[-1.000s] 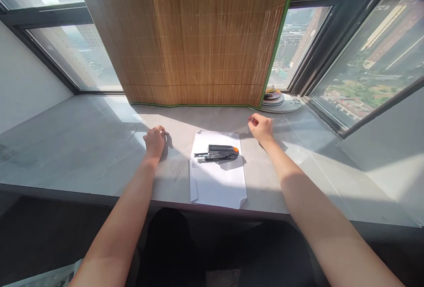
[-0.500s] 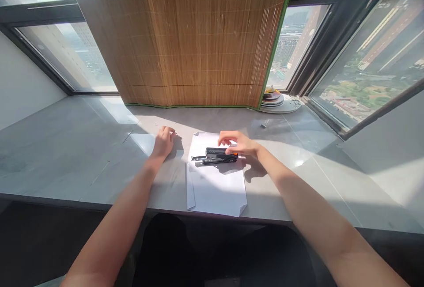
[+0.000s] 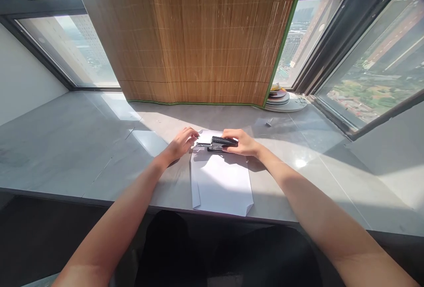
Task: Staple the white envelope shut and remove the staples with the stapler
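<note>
A black stapler (image 3: 224, 141), its metal tray (image 3: 202, 145) showing at the left end, is above the upper part of a white sheet of paper (image 3: 221, 181). My right hand (image 3: 243, 142) is closed around the stapler's right end, thumb below and fingers over the top. Just left of the tray, my left hand (image 3: 183, 145) has its thumb and fingers pinched together. Whatever it holds is too small to make out. Some of the paper's corners are curled or folded.
The paper lies on a grey stone windowsill (image 3: 132, 176). A bamboo blind (image 3: 205, 35) hangs behind it. A stack of plates (image 3: 285, 103) stands at the back right, near a small grey piece (image 3: 269, 122). Windows flank the blind.
My right hand has closed on the stapler, which was lying on the paper, and shifted it slightly upward. My left hand has moved right, close to the stapler's left end.
</note>
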Demonstrator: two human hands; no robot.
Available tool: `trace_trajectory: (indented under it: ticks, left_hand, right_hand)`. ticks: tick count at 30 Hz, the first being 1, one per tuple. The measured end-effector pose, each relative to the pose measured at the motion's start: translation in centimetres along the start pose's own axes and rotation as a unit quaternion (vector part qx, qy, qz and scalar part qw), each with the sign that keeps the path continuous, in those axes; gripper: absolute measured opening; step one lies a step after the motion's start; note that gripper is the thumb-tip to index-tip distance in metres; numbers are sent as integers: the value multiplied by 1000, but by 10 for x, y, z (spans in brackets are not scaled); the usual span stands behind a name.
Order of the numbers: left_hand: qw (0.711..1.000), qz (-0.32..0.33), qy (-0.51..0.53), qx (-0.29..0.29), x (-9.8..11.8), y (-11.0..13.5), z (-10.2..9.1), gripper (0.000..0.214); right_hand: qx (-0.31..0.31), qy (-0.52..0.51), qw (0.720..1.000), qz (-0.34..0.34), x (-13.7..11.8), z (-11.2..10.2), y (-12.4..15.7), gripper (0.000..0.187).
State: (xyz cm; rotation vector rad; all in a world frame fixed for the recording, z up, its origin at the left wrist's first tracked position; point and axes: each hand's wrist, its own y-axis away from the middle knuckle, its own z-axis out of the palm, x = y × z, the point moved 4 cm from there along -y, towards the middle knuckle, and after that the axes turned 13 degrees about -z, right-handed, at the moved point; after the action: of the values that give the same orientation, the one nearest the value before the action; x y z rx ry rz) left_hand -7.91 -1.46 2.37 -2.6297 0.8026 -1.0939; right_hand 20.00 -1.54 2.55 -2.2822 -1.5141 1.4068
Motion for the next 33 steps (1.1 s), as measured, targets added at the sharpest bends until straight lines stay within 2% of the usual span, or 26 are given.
trace_trajectory:
  ticks: [5,9,23,33]
  left_hand:
    - [998,26,-18,-52,6,3,8,17]
    - [997,26,-41,-67,5,3,10,19]
    - [997,44,-45,-44,7,2,7,15]
    - [997,-5,-58,-56,2,2,0,16]
  right_hand:
    - [-13,10,1000,2,3,2,0,12]
    - [-14,9,1000,-10,3,2,-1,12]
    - [-14,0,1000,-1,2,3,-1,12]
    - [-15,1,1000,0,3,1,1,17]
